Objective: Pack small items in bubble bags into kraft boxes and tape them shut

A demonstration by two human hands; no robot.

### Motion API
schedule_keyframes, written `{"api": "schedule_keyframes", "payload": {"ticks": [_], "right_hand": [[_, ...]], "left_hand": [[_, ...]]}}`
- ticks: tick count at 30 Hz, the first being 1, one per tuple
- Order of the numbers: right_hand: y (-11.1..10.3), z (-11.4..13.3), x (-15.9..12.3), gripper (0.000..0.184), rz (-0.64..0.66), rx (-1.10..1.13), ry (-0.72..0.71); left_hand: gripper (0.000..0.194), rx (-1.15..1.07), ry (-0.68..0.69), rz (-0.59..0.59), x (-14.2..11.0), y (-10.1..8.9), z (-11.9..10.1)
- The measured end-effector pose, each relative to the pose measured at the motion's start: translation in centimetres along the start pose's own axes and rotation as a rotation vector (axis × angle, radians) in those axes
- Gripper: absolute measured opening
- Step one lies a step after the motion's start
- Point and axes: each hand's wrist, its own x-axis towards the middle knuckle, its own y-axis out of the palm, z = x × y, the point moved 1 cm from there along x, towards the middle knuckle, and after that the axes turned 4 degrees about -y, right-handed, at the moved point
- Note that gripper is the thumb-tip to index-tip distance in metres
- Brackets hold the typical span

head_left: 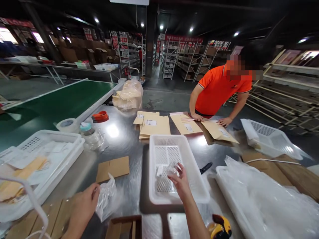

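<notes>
My left hand [85, 203] is closed on the edge of a crumpled clear plastic bag [107, 198] above the metal table [129, 191]. Over a white perforated basket [203, 189], my right hand [181, 181] pinches a small clear plastic packet [171, 168]; its contents are too small to make out. Beside that packet, a small white item [159, 171] lies in the basket. A flat piece of brown cardboard [113, 168] rests just beyond the plastic bag. An open brown cardboard box [124, 227] stands at the near edge between my arms.
Across the table a co-worker in an orange shirt [219, 88] presses on a padded envelope [219, 130]. More labelled envelopes [156, 125] lie beyond the basket. Tape rolls [94, 137] and a white crate [72, 162] are left; a black marker [206, 167], tape dispenser [220, 226] and plastic bags [269, 196] are right.
</notes>
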Motion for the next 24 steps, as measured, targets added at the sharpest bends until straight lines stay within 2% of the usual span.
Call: {"api": "schedule_keyframes", "payload": {"ticks": [2,3,8,12,15,20,24], "right_hand": [[-0.7,1.5,-2.5,0.069,-0.005,0.495,0.058],[-0.9,2.2,-3.7,0.070,0.010,0.632,0.085],[-0.1,4.1,-8.6,0.065,0.097,0.930,0.197],[1.8,5.0,-11.4,0.060,0.197,1.030,0.226],[2.9,6.3,-13.1,0.065,0.255,1.045,0.201],[3.4,8.9,-14.8,0.085,0.313,1.042,0.152],[3.5,10.2,-15.5,0.089,0.359,1.035,0.117]], "left_hand": [[0.034,0.007,0.049,0.071,-0.2,0.5,-0.4],[0.033,0.023,0.068,0.102,-0.3,0.6,-0.8],[0.036,0.168,0.090,0.117,-1.2,0.3,-4.7],[0.035,0.222,0.079,0.105,-2.1,-0.8,-7.8],[0.030,0.228,0.090,0.123,-2.5,-1.5,-8.8],[0.030,0.246,0.048,0.154,-2.9,-2.1,-8.6],[0.029,0.319,0.082,0.165,-3.3,-2.2,-7.8]]}}
